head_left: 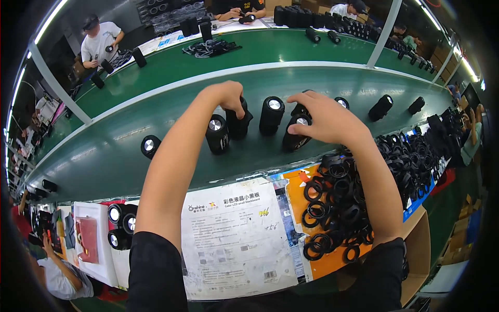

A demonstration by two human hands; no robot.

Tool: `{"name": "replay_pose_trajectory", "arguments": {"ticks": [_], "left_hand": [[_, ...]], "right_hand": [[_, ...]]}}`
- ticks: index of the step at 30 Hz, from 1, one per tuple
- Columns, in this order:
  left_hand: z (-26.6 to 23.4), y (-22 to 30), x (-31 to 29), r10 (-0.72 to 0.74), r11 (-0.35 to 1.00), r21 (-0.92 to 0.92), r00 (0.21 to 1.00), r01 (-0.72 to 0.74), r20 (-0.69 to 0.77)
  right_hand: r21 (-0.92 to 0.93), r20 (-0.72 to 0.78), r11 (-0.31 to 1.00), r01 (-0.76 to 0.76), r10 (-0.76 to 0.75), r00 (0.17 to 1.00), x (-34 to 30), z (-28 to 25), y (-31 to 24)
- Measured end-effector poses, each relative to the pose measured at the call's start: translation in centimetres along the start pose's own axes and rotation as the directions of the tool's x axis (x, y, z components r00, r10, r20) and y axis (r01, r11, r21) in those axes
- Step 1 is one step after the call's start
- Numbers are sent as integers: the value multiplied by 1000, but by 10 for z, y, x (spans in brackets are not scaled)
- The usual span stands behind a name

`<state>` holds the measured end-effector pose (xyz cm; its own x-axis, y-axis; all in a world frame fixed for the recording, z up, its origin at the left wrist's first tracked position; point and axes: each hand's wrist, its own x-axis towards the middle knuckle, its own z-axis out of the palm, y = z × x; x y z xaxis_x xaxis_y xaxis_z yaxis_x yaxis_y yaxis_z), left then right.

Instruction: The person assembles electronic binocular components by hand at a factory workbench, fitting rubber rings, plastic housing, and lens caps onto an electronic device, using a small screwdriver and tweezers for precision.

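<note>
Over the green conveyor belt, my left hand (228,99) is closed around the upper part of a black cylindrical speaker (238,126). Its top is hidden by my fingers. Just to the left stands another speaker (217,136) with a silver disc on its end. My right hand (325,120) grips a tilted speaker (295,136), thumb against its silver top. Behind that one, under my curled fingers, a further speaker (300,109) shows in part; I cannot tell whether they touch it. Between my hands an upright speaker (271,117) stands apart from both.
More speakers sit on the belt, one at left (150,146) and others at right (381,107). Nearer me lie a printed white sheet (234,234) and a heap of black rings (332,208) on an orange board. Co-workers (101,41) work across the belt, beyond a white rail (208,78).
</note>
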<state>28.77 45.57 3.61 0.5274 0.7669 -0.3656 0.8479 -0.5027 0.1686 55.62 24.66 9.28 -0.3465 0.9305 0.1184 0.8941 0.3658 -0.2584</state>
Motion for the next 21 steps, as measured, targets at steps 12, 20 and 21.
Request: {"name": "replay_pose_trajectory", "arguments": {"ticks": [12,20,21], "left_hand": [[-12,-29,-84,-71,994,78,992,80,-107],[20,-70,-200,-336,942,126,854,312,398],[36,-91,-211,-340,940,113,899,321,276]], "right_hand": [[191,-274,975,110,-55,960,-68,-41,-65],[502,-289,813,295,-164,943,-99,-7,-120],[563,-330,757,331,-161,930,-97,8,-132]]}}
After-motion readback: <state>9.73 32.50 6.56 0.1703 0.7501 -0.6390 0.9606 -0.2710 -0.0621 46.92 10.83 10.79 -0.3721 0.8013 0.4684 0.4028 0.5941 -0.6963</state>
